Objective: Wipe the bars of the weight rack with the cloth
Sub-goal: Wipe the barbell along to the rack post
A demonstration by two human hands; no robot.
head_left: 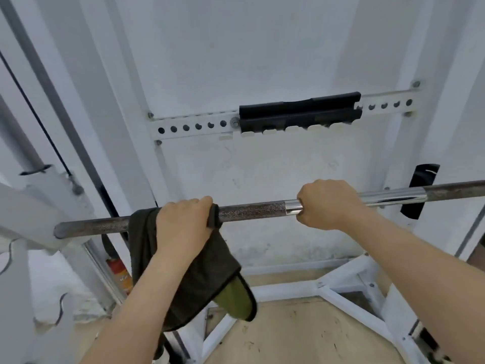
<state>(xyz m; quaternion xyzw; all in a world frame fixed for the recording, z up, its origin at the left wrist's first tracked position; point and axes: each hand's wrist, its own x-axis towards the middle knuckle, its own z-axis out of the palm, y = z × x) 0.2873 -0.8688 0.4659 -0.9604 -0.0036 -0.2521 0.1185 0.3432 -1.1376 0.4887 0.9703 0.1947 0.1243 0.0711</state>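
A long steel bar (pixel 252 211) runs across the view from the left upright to the right edge, with a knurled dark middle and a shiny chrome section on the right. A dark cloth (pixel 207 274) with a green underside is draped over the bar and hangs below it. My left hand (pixel 183 222) grips the cloth wrapped round the bar left of centre. My right hand (pixel 325 203) grips the bare bar at the start of the chrome section, fingers curled over the top.
The white rack frame (pixel 349 306) spreads over the tan floor below. A perforated white crossbar (pixel 191 126) with a black pad (pixel 299 111) is on the white wall behind. A white upright (pixel 31 211) holds the bar's left end. A black hook (pixel 420 190) sits at right.
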